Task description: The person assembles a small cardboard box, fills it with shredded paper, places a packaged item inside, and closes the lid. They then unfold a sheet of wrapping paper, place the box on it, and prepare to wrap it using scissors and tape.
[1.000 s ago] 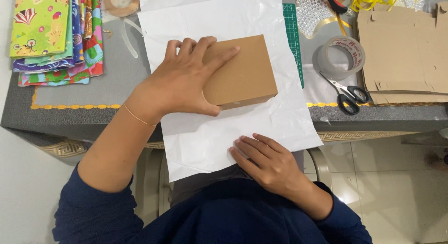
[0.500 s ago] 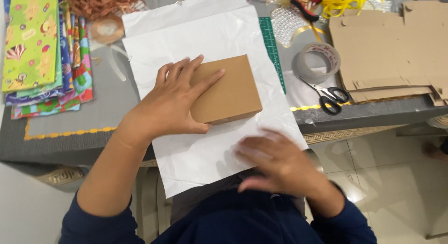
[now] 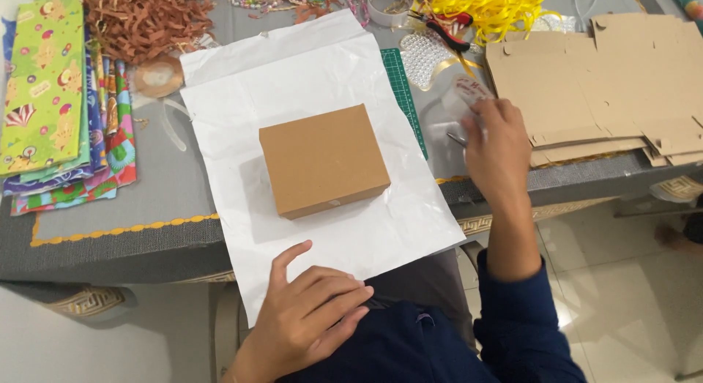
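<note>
Change: since 1.0 s ago the left hand (image 3: 307,321) has been lifted off the plain brown cardboard box (image 3: 323,160), and the right hand (image 3: 496,143) has been moved up to the tape.
Left hand: relaxed open, nothing gripped; rested on the near, overhanging edge of the white wrapping sheet (image 3: 307,90), probably to keep it from sliding.
Right hand: curled about the clear roll of adhesive tape (image 3: 460,97); the grip is partly hidden, so it appears held.
Box: closed, centred on the sheet, well apart from both hands.
Scissors: 1 metal tip (image 3: 455,138) seen under the right hand.
Surroundings: flat cardboard blanks (image 3: 586,83) at right, patterned gift papers (image 3: 51,97) at left.
</note>
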